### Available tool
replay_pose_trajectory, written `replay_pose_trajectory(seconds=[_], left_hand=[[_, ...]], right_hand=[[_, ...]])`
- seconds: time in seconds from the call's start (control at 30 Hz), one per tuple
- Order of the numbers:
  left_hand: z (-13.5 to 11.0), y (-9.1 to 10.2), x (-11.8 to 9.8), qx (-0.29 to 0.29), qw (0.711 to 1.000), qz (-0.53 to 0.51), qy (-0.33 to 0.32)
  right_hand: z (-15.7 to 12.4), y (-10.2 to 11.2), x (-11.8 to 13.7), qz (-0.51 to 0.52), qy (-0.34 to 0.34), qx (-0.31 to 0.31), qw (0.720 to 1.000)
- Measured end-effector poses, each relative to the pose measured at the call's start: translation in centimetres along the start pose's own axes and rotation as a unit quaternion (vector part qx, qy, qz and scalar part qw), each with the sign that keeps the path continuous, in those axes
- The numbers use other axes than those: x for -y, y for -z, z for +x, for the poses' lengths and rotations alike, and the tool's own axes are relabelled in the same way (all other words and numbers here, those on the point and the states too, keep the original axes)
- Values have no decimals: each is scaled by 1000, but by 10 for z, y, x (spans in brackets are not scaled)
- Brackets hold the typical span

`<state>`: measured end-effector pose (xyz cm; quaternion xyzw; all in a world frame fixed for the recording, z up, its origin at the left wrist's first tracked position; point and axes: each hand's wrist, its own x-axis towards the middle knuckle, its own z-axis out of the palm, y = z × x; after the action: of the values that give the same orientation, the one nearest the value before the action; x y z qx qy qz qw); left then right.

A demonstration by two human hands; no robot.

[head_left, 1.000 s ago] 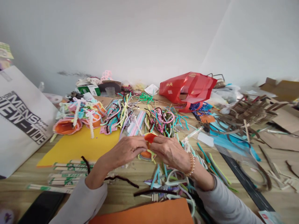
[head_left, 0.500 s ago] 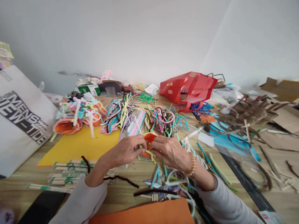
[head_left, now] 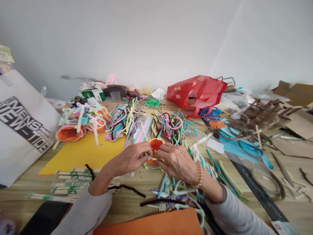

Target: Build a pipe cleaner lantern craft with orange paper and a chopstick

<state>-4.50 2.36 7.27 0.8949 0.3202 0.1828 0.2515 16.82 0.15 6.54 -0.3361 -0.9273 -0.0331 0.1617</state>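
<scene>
At the middle of the table, a small orange paper cup (head_left: 156, 143) with a pale yellow rim stands between my hands, its sides partly hidden by my fingers. My left hand (head_left: 133, 157) is closed in a pinch at the cup's left side. From the right, my right hand (head_left: 177, 160), with a beaded bracelet at the wrist, pinches close to the cup's opening. A thin yellow pipe cleaner (head_left: 155, 159) runs between the fingertips of both hands, across the orange cup; its ends are hidden.
Bundles of coloured pipe cleaners (head_left: 171, 125) lie behind my hands. Decorated orange cups (head_left: 70, 132) rest at left by yellow card (head_left: 83, 153). Scissors (head_left: 183, 189) and orange card (head_left: 151, 223) are in front. A red bag (head_left: 195, 91) stands at the back; a white bag (head_left: 24, 127) at left.
The yellow pipe cleaner's end, which stuck out below the right fingers, no longer shows there. My right fingers have shifted slightly left and down; my left hand has barely moved.
</scene>
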Motion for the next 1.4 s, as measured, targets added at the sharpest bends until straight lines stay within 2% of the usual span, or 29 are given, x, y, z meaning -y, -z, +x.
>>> replay_pose_trajectory(seconds=[0.17, 0.27, 0.4, 0.5, 0.7, 0.93, 1.13, 1.4], left_hand=[[0, 2, -5, -19, 999, 27, -10], [1, 2, -15, -30, 996, 80, 10], [3, -6, -26, -41, 985, 162, 46], [4, -12, -26, -45, 979, 191, 47], [2, -5, -13, -32, 983, 178, 23], [-4, 7, -6, -17, 990, 136, 18], [-6, 8, -9, -19, 987, 151, 45], [-7, 6, -19, -14, 989, 149, 11]], right_hand=[[0, 0, -1, -10, 1, -7, 1000], [0, -1, -1, -14, -6, -20, 1000], [0, -3, 0, -4, -5, -33, 999], [-1, -3, -1, 18, -15, -45, 999], [-1, 2, -9, 64, -24, -34, 997], [1, 4, -14, 78, 10, -33, 996], [0, 2, -16, 89, 18, -15, 996], [0, 0, -16, 78, 13, -19, 997]])
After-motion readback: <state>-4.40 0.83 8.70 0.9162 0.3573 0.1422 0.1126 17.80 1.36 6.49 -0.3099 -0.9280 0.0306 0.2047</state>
